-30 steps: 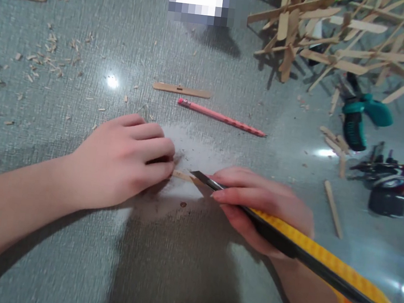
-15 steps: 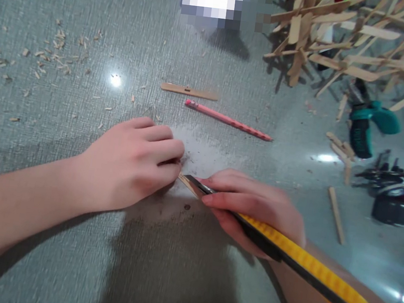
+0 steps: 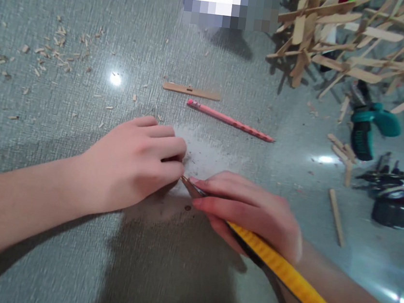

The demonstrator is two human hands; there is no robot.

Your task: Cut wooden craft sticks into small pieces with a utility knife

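My right grip is clamped on a yellow cutter, its tip just beside my left grip; left fingers curled, hold hidden, cannot tell.

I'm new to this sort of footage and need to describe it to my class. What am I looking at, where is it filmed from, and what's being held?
There's no machine here, just a person's two bare hands. One camera, worn on that person's head, looks forward and down, so the hands appear from the wearer's side.

The right hand holds a yellow-and-black utility knife, its front end close to the left hand. The left hand is curled over a wooden piece, which is mostly hidden.

On the grey table lie a pink pencil, a flat wooden stick with a dark mark, scattered wood chips, a tangle of sticks and a teal-and-black tool. The blurred patch at the top can't be made out.
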